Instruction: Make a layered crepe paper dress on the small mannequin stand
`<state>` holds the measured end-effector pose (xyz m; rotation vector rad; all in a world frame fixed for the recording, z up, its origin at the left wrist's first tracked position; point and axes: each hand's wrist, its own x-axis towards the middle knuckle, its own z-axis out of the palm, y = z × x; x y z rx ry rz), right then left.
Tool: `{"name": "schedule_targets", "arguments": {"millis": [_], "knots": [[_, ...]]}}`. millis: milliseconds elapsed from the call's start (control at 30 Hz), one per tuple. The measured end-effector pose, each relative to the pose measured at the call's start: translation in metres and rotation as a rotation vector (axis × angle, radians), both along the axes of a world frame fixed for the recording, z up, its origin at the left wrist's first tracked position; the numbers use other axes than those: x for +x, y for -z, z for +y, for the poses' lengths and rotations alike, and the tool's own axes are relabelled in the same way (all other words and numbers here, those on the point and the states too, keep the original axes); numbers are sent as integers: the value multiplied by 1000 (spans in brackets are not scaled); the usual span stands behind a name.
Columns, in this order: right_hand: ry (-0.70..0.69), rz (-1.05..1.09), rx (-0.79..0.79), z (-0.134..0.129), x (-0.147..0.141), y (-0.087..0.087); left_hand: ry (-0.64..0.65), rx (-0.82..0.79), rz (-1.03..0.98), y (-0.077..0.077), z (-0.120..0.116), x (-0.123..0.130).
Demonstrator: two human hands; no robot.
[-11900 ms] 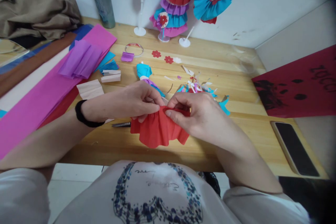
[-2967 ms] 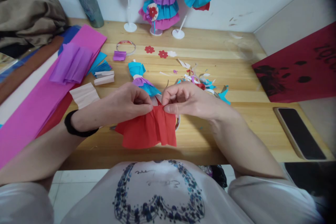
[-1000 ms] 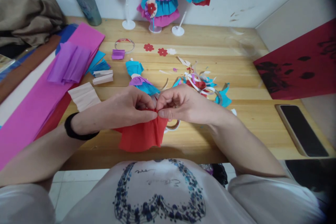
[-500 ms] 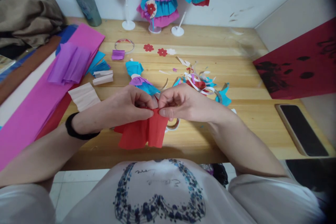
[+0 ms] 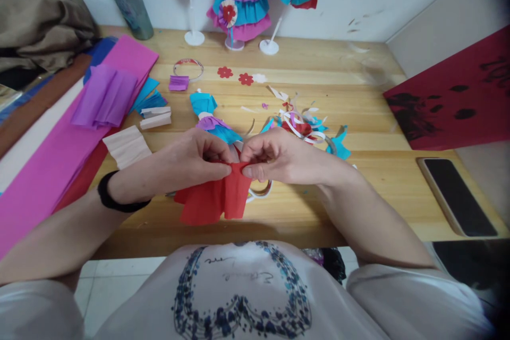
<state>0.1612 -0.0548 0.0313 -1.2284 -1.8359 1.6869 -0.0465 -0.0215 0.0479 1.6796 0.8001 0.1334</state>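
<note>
A piece of red crepe paper [image 5: 213, 199] hangs in folds over the front part of the table, gripped along its top edge by both hands. My left hand [image 5: 199, 156] pinches that edge between thumb and fingers. Just to its right, my right hand [image 5: 274, 156] pinches the same edge, its thumb pressed on the front. Behind the hands lies a small blue and purple crepe paper dress piece [image 5: 211, 119], its lower end hidden. A roll of tape [image 5: 261, 189] rests partly behind the red paper.
Crepe paper sheets [image 5: 48, 186] cover the left side. Paper scraps [image 5: 306, 125] lie right of centre. Red paper flowers [image 5: 246, 79], white stands [image 5: 194, 37] and a ruffled paper dress [image 5: 245, 10] are farther back. A phone [image 5: 458, 196] lies at the right.
The right part of the red paper has shifted slightly left and up at its lower edge, and the fingers have moved a little along the top edge. Otherwise, things look the same.
</note>
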Motion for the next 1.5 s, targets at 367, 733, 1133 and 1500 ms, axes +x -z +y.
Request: {"name": "schedule_targets", "arguments": {"millis": [367, 733, 1133, 1500], "knots": [[-67, 32, 35, 0, 1, -1, 110, -21, -5, -4, 0, -2], [-62, 84, -56, -1, 2, -5, 28, 24, -6, -1, -3, 2], [-37, 117, -86, 0, 1, -4, 42, 28, 12, -2, -4, 3], [-27, 7, 33, 1, -2, 4, 55, 61, 28, 0, -6, 3]]}}
